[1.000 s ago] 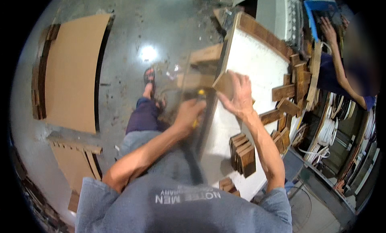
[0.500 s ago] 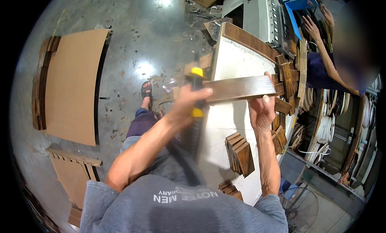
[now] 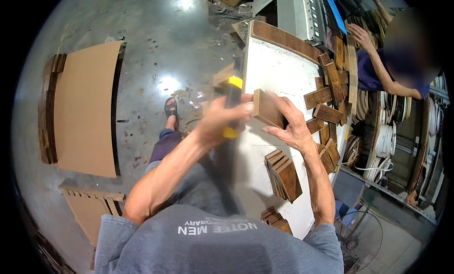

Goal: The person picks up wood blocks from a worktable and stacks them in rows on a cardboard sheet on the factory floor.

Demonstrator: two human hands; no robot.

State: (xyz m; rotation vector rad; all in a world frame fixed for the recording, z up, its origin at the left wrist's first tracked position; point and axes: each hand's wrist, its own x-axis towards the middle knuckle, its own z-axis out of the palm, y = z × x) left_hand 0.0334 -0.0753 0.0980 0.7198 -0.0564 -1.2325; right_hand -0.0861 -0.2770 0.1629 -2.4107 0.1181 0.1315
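the block [image 3: 266, 112] is up over the white table [image 3: 279, 54], held by the right hand [image 3: 294, 126], with the thumb on one side and the fingers on the other. the left hand [image 3: 218, 118] is wrapped around a black and yellow tool [image 3: 232, 101]. it is blurry there, so i can't tell if the left thumb touches the block's end.

the block looks like wood, so it should be light, stiff and hard to break. its brown face may be a bit slippery, and its corners could chip. the long sides seem the best place to grip.

more blocks [image 3: 285, 174] stand close together on the table, by the right arm. to the right, a shelf [image 3: 422, 148] holds white coils [image 3: 384, 137].
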